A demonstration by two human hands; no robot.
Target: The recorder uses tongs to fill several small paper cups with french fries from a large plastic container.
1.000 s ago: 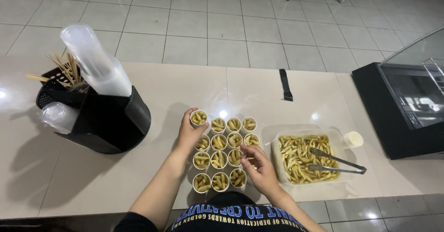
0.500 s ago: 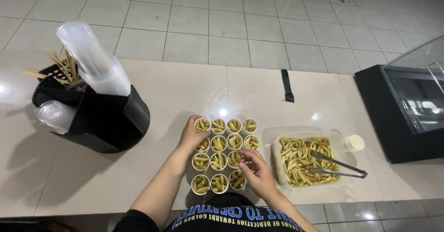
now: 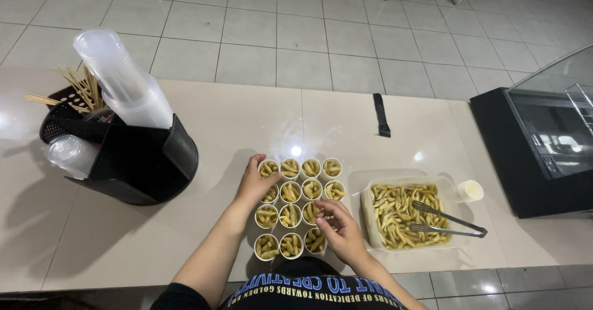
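Observation:
Several small paper cups of fries (image 3: 301, 203) stand packed in rows on the beige counter (image 3: 235, 131). My left hand (image 3: 255, 183) rests against the left side of the group, fingers curled at the far-left cup. My right hand (image 3: 340, 228) is at the group's near right corner, fingertips touching a cup there. Right of the cups sits a clear rectangular tub of fries (image 3: 404, 215) with metal tongs (image 3: 446, 220) lying across it.
A black mesh caddy (image 3: 126, 155) at the left holds stacked clear cups (image 3: 123, 81), lids and wooden skewers (image 3: 77, 87). A short stack of empty paper cups (image 3: 471, 191) stands by the tub. A black strip (image 3: 381, 115) lies farther back. A black glass-fronted cabinet (image 3: 543, 143) is at the right.
My left hand slid from the far-left corner cup down the left side of the group. My right hand stayed at the near right cups. The view shifted slightly.

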